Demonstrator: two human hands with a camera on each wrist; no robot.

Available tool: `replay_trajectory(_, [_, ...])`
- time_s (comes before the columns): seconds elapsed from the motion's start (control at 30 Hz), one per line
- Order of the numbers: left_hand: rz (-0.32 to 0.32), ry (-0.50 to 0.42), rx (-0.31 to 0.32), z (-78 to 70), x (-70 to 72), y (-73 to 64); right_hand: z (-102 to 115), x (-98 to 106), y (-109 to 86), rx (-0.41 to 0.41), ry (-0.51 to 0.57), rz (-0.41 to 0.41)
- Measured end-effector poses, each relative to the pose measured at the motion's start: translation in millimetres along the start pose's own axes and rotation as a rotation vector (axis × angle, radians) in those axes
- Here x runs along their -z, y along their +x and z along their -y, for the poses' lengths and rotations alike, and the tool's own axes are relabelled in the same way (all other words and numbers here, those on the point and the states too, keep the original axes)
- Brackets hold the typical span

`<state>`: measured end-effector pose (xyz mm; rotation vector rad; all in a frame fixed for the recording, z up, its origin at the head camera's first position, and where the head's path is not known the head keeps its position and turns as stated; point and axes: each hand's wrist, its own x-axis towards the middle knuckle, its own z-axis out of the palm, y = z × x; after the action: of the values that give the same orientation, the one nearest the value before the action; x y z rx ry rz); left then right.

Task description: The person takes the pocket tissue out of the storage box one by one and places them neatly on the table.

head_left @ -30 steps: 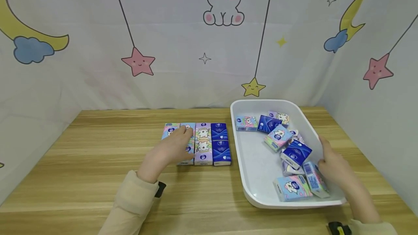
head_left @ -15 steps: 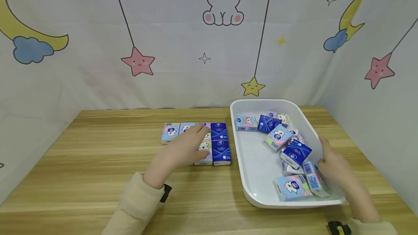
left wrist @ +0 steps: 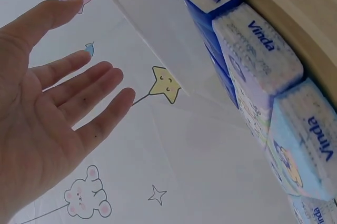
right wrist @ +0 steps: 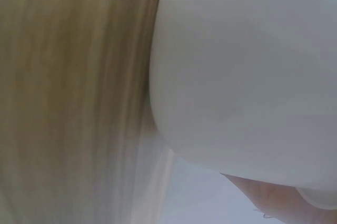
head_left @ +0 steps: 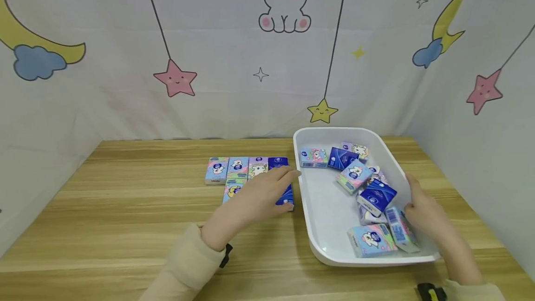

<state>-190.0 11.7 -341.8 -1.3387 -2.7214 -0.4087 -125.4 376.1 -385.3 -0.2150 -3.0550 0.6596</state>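
Observation:
My left hand (head_left: 257,194) hovers with fingers spread above the right end of a block of tissue packs, fingertips right by the bin's left rim. In the left wrist view that hand (left wrist: 63,92) holds nothing, and the purple tissue pack (left wrist: 258,40) beside it reads Vinda. Pastel packs such as the light blue tissue pack (head_left: 216,170) sit in two rows; the dark blue tissue packs (head_left: 277,162) at the right end are partly covered. My right hand (head_left: 428,215) grips the right rim of the white plastic bin (head_left: 308,217), thumb inside. The right wrist view shows the bin's outer wall (right wrist: 242,71).
Inside the bin lie several loose tissue packs, among them a dark blue tissue pack (head_left: 377,196) and a light blue tissue pack (head_left: 372,240) near the front. A wooden table (head_left: 125,226) carries everything. Printed white cloth (head_left: 217,106) hangs behind it.
My left hand has moved right across the tissue packs, from the left part of the block to the dark blue packs by the bin. The right hand stays on the rim.

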Motion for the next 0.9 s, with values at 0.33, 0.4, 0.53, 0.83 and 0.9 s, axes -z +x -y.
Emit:
replay_trajectory(0.33, [-0.006, 0.053, -0.147, -13.0, -12.5, 8.9, 1.4, -3.2, -0.3, -0.001, 0.006, -0.016])
replay_trajectory(0.4, [0.004, 0.060, -0.165, -16.6, -14.6, 11.3, 0.9, -3.1, -0.4, 0.003, 0.003, -0.022])
replay_trajectory(0.53, [0.027, 0.073, -0.206, -23.5, -19.5, 17.1, 0.3, -2.6, -1.1, 0.008, 0.001, -0.028])
replay_trajectory(0.83, [0.082, 0.087, -0.260, -35.5, -33.2, 30.3, 0.8, -2.3, -1.4, 0.010, -0.004, -0.037])
replay_trajectory(0.9, [0.100, 0.080, -0.261, -37.7, -35.7, 33.1, 0.8, -1.9, -0.8, 0.009, -0.008, -0.037])
